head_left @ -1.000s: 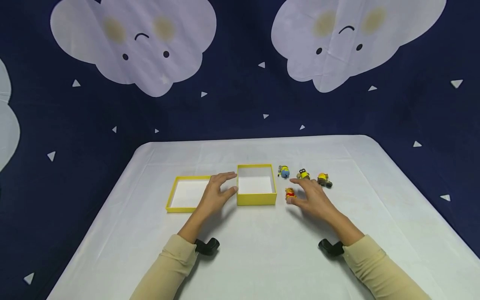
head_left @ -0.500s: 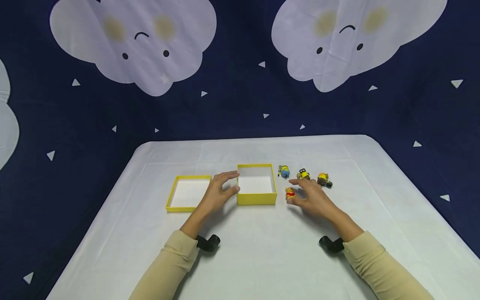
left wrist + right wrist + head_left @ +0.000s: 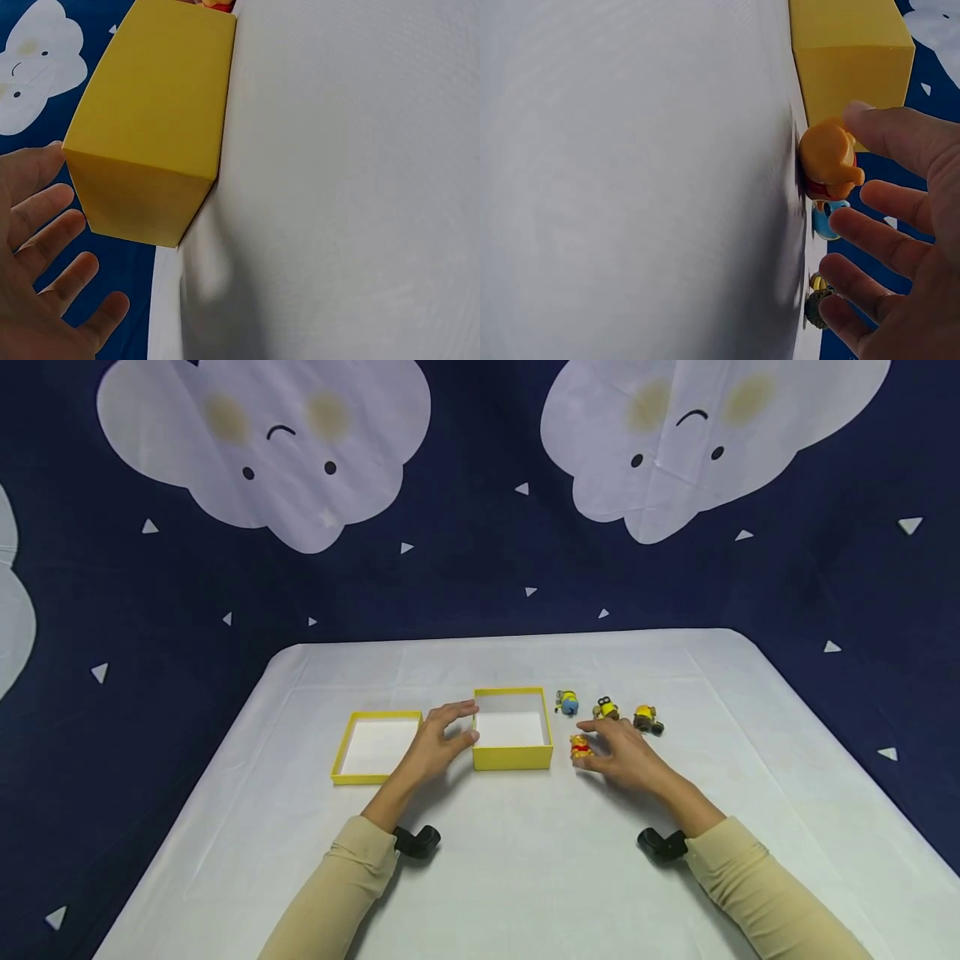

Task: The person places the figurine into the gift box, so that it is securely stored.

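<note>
My left hand is at the left side of a yellow open-topped box, its fingers spread and relaxed. In the left wrist view the thumb tip meets or nearly meets the corner of the box. My right hand hovers with parted fingers around a small Winnie the Pooh figure in a red shirt. From the right wrist, the thumb is close to the Pooh figure; whether it touches cannot be made out. Behind that hand are a blue-and-yellow minion figure, a goggled minion figure and a brown-and-yellow figure.
The shallow yellow lid, white inside, lies left of the box, partly behind my left hand. All of it sits on a white-covered table. A dark blue cloth with clouds hangs behind the far edge.
My left hand has shifted very slightly right, toward the box. The right hand, box, lid and figures look the same, apart from a slight shift of the view.
</note>
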### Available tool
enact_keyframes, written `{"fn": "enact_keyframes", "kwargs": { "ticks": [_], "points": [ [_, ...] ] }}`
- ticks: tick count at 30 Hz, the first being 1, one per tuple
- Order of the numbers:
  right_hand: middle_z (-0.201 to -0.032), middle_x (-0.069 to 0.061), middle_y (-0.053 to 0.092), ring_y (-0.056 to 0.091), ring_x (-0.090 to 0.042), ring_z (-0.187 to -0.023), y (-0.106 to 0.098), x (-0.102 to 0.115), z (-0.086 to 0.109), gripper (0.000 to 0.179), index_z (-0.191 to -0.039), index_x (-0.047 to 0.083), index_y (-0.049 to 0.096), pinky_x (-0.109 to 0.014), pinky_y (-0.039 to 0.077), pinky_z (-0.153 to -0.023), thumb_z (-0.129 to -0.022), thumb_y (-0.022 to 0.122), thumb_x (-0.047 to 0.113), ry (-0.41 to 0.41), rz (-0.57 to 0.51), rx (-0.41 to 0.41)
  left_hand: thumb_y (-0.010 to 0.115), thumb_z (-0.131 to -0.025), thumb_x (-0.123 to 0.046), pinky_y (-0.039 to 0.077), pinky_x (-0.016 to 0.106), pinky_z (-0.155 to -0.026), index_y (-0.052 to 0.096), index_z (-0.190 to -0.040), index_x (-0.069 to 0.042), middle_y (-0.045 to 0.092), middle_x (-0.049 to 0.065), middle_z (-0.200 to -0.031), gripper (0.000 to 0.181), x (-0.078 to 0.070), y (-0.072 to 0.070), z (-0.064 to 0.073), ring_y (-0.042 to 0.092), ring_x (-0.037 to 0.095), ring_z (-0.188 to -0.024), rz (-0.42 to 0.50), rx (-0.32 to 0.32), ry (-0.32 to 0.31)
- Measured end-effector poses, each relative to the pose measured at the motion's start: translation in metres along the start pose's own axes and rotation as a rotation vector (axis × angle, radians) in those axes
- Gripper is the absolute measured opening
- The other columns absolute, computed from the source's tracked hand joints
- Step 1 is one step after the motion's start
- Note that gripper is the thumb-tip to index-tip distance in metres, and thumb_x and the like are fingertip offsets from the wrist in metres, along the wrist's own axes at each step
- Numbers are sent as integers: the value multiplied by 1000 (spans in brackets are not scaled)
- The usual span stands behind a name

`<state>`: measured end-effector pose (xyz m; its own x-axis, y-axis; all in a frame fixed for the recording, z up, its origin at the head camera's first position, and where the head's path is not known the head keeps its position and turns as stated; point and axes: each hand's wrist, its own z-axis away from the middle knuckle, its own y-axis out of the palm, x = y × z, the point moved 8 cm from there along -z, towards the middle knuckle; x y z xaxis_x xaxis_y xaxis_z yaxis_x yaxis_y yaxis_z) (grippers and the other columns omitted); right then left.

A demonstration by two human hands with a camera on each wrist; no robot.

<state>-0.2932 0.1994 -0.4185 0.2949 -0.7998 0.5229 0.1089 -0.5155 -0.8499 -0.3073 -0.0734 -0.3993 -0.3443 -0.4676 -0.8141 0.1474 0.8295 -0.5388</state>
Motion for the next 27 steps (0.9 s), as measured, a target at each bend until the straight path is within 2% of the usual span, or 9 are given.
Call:
{"fn": "enact_keyframes", "kwargs": {
  "ticks": [13,27],
  "points": [
    [-129,-17,58,49,-34,-114,3,-7,-1,55,-128,7,56,-53,39,-98,-80,73,27,-39,-11,4,63,-90,-19,31,49,-112,57,-130,-6,48,-1,-144,42,2,1,1,36,24,-136,11,37,-7],
    [-126,-16,59,47,-32,-111,3,-9,-2,50,-126,9,59,-53,40,-96,-80,73,24,-28,-52,20,60,-93,-19,31,49,-113,53,-133,-5,44,-2,-147,43,2,2,2,33,26,-138,27,88,9]
  ]
}}
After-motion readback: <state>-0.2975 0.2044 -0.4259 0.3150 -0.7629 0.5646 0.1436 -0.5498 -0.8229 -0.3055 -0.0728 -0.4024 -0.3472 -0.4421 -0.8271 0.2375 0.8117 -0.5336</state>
